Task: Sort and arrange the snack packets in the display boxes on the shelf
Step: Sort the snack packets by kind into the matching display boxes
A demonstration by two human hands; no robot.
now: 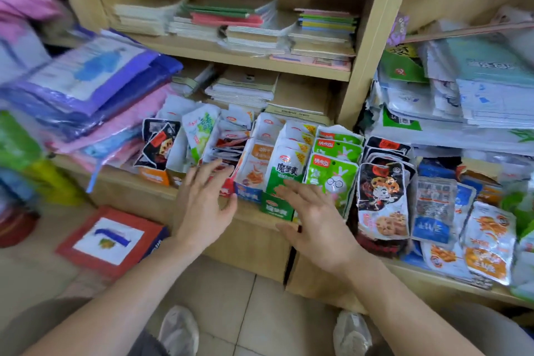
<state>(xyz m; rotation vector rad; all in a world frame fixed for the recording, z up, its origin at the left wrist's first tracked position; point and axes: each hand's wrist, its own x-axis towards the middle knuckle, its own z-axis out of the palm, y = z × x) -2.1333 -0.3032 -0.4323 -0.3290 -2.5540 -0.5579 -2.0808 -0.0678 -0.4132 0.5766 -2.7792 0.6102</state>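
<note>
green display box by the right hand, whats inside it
Upright green-and-white snack packets in a row fill the green display box. Its front wall and the right hand hide their lower edges.

One wide-angle camera on the person's head looks forward and down, close to a low wooden shelf [251,243]. The display boxes [276,206] of snack packets [284,170] sit at centre. Notebooks [323,29] lie at 12 o'clock, and the tiled floor [260,298] with shoes [179,329] is at 6 o'clock.
</note>
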